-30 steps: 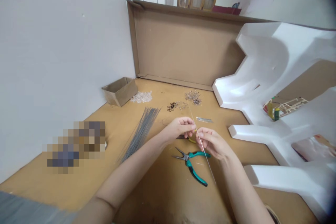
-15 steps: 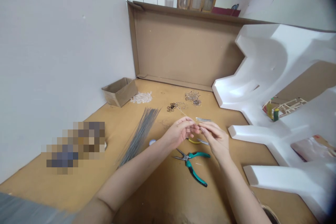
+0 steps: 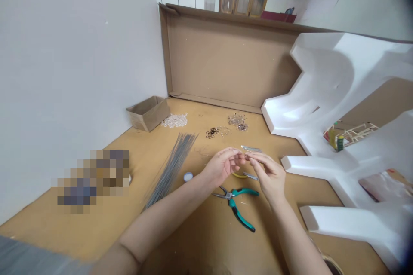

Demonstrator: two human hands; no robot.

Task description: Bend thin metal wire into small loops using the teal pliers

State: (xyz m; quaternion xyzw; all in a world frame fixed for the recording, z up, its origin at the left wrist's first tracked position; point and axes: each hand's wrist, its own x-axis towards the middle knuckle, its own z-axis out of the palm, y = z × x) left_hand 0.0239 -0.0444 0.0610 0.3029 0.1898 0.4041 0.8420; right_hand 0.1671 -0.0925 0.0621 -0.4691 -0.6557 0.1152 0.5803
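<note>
My left hand [image 3: 224, 166] and my right hand [image 3: 267, 176] meet over the middle of the table, fingertips almost touching. Thumb and forefinger of each are pinched on a thin wire, which hardly shows between them now. The left hand's other fingers are curled loosely. Just below the hands lie teal-handled pliers [image 3: 229, 195], jaws spread and pointing left. Partly hidden behind the right hand is a small tool with silver blades [image 3: 250, 176] and a yellow handle [image 3: 239, 175]. Short silver wire pieces [image 3: 251, 148] lie just beyond the fingers.
A bundle of long grey wires [image 3: 172, 167] lies left of my hands, beside a small white-and-blue round lid [image 3: 188, 176]. Farther back are a small cardboard box [image 3: 148, 114], clear beads [image 3: 174, 120], black rings [image 3: 211, 132] and a tangled wire heap [image 3: 238, 121]. White foam [image 3: 325, 215] borders the right.
The pale strand that stuck out up and left from my left fingertips no longer shows. Both hands have shifted slightly right and down, still pinched together. The pliers lie where they were.
</note>
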